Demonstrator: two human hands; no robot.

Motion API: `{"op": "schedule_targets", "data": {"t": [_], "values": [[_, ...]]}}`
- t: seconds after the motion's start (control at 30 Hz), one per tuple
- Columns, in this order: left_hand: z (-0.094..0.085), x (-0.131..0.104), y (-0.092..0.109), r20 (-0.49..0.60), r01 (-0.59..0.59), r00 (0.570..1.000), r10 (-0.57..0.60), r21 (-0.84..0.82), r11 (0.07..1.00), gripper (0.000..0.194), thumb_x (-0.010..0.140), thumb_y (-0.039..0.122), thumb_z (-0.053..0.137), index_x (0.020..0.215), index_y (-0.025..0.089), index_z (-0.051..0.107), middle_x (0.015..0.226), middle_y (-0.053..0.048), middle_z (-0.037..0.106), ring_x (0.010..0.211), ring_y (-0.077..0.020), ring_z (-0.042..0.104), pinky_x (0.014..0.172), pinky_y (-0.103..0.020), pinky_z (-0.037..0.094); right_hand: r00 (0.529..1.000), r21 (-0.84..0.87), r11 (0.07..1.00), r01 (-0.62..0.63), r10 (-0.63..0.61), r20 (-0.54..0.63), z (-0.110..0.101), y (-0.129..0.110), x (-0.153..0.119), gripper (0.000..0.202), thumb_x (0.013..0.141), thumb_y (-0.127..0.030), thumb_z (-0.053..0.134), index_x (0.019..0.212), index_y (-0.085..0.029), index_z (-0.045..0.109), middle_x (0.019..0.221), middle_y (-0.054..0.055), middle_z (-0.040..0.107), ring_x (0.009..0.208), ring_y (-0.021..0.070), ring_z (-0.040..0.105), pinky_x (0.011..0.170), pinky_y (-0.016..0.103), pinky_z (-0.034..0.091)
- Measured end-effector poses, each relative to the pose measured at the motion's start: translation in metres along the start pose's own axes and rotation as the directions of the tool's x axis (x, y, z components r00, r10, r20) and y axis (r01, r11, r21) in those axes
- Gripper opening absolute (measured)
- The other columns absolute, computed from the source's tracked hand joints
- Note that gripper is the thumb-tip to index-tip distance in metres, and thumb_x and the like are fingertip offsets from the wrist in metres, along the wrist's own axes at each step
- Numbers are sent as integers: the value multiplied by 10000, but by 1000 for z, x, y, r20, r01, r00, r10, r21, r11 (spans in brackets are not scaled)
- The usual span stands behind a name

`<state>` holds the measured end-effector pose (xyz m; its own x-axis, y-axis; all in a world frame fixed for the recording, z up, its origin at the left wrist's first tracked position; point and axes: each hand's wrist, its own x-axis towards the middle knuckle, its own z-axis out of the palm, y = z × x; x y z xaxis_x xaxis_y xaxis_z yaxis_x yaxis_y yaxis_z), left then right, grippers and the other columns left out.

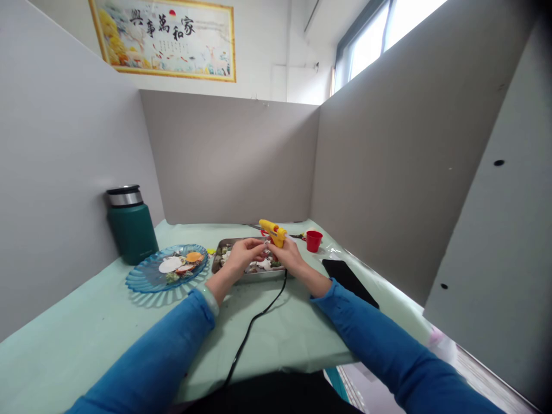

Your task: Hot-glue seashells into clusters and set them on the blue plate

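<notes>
Both hands meet above a metal tray [248, 277] filled with small shells or stones. My right hand [290, 256] is wrapped round the handle of a yellow glue gun [272, 230], whose nozzle end is hard to make out. From the gun a black cord [254, 319] runs down to the near table edge. The fingers of my left hand [242, 256] are pinched together close to the right fingertips, around a small whitish piece too tiny to identify.
On the left, a blue fluted plate [140, 277] holds shell-like pieces, with a green bottle [133, 227] behind it. A red cup [314, 241] and black phone-like slab [349, 282] lie right. Grey partitions [233, 161] enclose the green-covered table [172, 333].
</notes>
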<state>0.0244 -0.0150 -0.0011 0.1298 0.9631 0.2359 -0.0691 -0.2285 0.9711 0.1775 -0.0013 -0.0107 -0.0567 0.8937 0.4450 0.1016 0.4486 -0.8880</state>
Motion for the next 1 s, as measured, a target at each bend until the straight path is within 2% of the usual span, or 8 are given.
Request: {"op": "schedule_targets", "data": {"t": [0.23, 0.5, 0.63, 0.77, 0.87, 1.0], "values": [[1, 0, -2, -41, 0, 999, -1, -31, 1000, 292, 629, 296, 853, 771, 119, 669, 745, -50, 701, 641, -171, 687, 642, -302, 563, 999, 15, 1000, 12, -13, 45, 0, -3, -2, 223, 716, -372, 690, 837, -202, 614, 593, -11, 543, 482, 136, 490, 462, 269, 400], [2, 2, -4, -78, -8, 997, 8, 4, 1000, 227, 642, 247, 833, 759, 107, 698, 716, -47, 703, 595, -155, 674, 607, -275, 552, 997, 15, 999, 32, -33, 68, 0, 0, 0, 273, 708, -388, 689, 864, -182, 603, 642, -12, 569, 490, 115, 493, 461, 246, 406], [2, 1, -1, -69, 22, 997, -23, -17, 1000, 227, 653, 253, 832, 772, 102, 711, 732, -59, 713, 619, -154, 675, 631, -277, 554, 994, 68, 996, -52, 45, 102, 0, -1, 0, 286, 676, -342, 689, 884, -171, 592, 585, -41, 538, 449, 98, 463, 424, 227, 376], [2, 1, -1, -61, 80, 995, -83, -61, 995, 208, 716, 281, 800, 766, 106, 698, 688, -63, 697, 638, -163, 677, 652, -289, 565, 986, 154, 976, -156, 145, 76, -1, -6, 0, 271, 640, -273, 680, 871, -171, 582, 541, -65, 506, 428, 84, 440, 411, 212, 360], [1, -1, 0, -33, 107, 993, -109, -60, 992, 227, 751, 306, 780, 757, 108, 670, 685, -70, 688, 628, -156, 674, 627, -274, 559, 984, 190, 966, -173, 161, 78, -2, -8, -1, 244, 631, -242, 682, 840, -175, 576, 527, -65, 502, 435, 83, 439, 412, 208, 357], [1, -4, 3, 29, 104, 994, -103, -28, 994, 261, 755, 319, 785, 842, 114, 649, 726, -68, 694, 626, -149, 679, 602, -256, 548, 984, 239, 956, -171, 155, 85, -2, -8, -1, 247, 622, -216, 692, 833, -175, 570, 576, -51, 538, 450, 77, 440, 424, 209, 370]]}}
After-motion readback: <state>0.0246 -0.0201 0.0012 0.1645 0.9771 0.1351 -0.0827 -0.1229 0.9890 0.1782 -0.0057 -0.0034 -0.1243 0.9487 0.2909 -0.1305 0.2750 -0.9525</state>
